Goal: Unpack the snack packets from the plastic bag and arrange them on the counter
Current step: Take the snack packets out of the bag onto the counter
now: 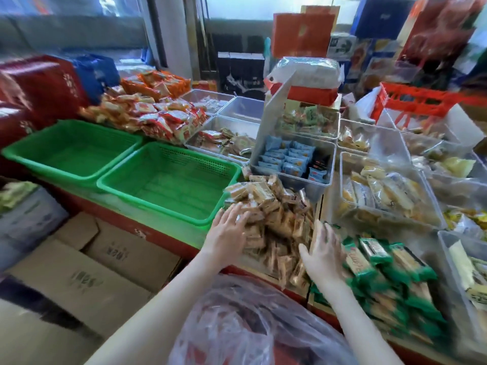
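Head view, lower centre: left hand and right hand, fingers spread wide, rest on either side of the tan snack packets heaped on the worktop.

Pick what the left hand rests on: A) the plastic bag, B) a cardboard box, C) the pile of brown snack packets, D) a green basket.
C: the left hand lies with fingers spread on the pile of brown snack packets, beside the green basket.

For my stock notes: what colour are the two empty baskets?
The baskets are green, seen in head view.
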